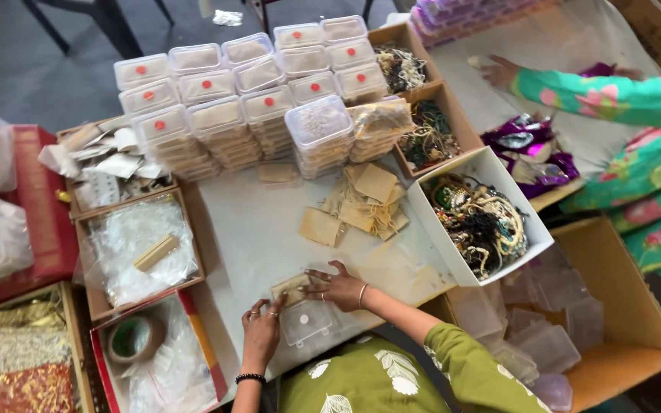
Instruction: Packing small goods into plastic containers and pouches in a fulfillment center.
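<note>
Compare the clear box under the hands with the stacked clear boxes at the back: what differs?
The clear box lies single near the table edge, touched by the left hand and right hand; the stacked boxes stand in tall piles, untouched. Most stacked boxes carry a red dot on the lid; the single box shows none. Both are small, clear plastic and lidded.

Single head view, looking steeply down, near, over cluttered table point(269, 229).
</note>
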